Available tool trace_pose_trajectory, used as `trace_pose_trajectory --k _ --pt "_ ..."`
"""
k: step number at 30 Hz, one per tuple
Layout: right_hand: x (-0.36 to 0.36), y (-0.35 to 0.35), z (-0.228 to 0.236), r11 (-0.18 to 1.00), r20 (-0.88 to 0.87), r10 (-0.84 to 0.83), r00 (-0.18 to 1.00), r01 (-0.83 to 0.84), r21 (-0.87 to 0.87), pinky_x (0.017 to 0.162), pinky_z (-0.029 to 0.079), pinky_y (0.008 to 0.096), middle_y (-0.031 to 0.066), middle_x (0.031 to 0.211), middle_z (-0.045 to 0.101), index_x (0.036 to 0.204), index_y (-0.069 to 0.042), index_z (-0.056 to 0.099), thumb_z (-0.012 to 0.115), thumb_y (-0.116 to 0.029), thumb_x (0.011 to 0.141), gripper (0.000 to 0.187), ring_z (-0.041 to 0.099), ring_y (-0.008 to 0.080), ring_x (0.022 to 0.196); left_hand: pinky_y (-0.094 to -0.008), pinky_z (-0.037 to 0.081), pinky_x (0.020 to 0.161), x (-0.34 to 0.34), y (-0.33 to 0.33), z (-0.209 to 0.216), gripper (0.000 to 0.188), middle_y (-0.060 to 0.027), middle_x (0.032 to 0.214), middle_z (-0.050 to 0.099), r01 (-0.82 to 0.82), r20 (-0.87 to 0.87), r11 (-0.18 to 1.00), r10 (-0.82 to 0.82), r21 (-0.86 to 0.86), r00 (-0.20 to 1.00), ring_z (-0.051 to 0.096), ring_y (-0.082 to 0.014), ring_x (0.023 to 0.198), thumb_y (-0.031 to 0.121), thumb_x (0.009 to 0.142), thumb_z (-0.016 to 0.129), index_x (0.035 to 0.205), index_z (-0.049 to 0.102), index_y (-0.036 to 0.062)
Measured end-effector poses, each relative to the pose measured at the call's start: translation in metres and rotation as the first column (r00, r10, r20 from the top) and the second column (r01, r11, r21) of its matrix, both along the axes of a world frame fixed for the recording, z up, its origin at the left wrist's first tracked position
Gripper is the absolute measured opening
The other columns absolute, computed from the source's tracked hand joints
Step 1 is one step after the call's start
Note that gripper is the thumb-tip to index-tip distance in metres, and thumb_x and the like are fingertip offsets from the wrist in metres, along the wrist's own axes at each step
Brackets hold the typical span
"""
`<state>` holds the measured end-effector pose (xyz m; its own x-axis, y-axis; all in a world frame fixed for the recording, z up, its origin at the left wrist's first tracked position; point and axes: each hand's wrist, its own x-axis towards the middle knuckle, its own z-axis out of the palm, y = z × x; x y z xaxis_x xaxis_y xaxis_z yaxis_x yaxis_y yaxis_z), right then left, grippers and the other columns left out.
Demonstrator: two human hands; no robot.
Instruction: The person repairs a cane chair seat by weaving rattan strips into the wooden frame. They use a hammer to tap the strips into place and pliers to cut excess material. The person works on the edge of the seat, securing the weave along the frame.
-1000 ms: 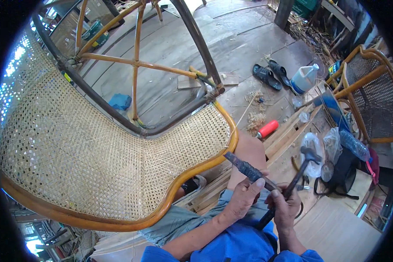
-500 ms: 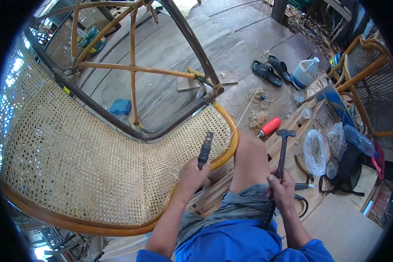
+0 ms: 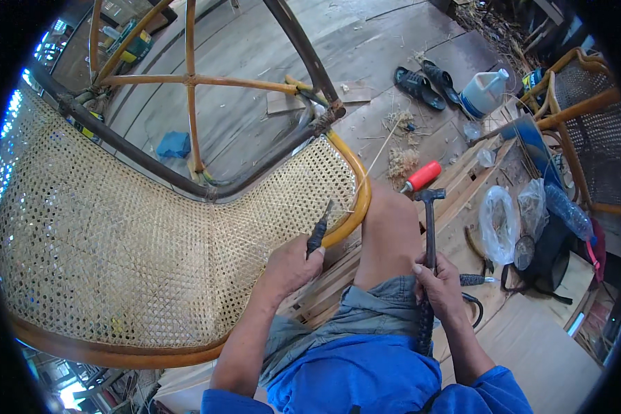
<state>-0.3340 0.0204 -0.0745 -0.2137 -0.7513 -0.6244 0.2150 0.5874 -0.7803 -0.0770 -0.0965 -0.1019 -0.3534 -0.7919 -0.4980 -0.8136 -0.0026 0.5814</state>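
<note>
My left hand [image 3: 291, 268] is closed round a chisel-like tool [image 3: 318, 235] with a dark wrapped grip. Its thin metal tip points up over the woven cane panel [image 3: 152, 269] of a rattan chair; I cannot tell whether it touches. At my right, my right hand [image 3: 440, 286] grips a hammer [image 3: 430, 228] by its dark handle, head upward, beside my bare knee. The chair's curved light rattan edge [image 3: 364, 186] runs close to the knee, and a loose cane strand [image 3: 383, 155] sticks up from it.
On the floor lie a red-handled tool [image 3: 424, 176], black sandals [image 3: 419, 88], a white jug [image 3: 484, 93] and plastic bags [image 3: 498, 224]. A handled tool [image 3: 472, 279] lies just past my right hand. Another cane chair [image 3: 586, 117] stands at the far right.
The tool in my left hand has turned, so its tip looks thinner, and sits slightly lower. The hammer has moved a little left and up. The whole view has shifted slightly.
</note>
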Motion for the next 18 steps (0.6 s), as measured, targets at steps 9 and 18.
trace_pose_trajectory --k 9,18 --pt "-0.002 -0.005 -0.002 0.999 -0.063 0.036 0.997 -0.034 0.035 0.040 0.038 0.0218 -0.0011 0.061 0.048 0.094 -0.002 0.050 0.061 -0.014 0.086 0.018 0.046 0.0063 0.044 -0.0395 0.045 0.067 -0.003 -0.018 -0.008 0.039 -0.0181 0.078 0.061 -0.004 -0.101 0.960 0.034 0.281 0.994 0.059 -0.0297 0.072 0.036 0.084 0.053 0.091 0.056 -0.0018" --pt "0.000 -0.011 -0.003 0.997 -0.043 0.068 0.997 -0.066 0.038 0.039 0.036 0.0215 -0.0019 0.056 0.048 0.093 -0.003 0.051 0.060 -0.013 0.086 0.016 0.044 0.0057 0.042 -0.0302 0.043 0.059 -0.004 -0.024 -0.020 0.043 -0.0042 0.066 0.058 -0.009 -0.101 0.855 0.072 0.519 0.992 0.050 -0.0142 0.060 0.041 0.087 0.054 0.078 0.060 0.0002"
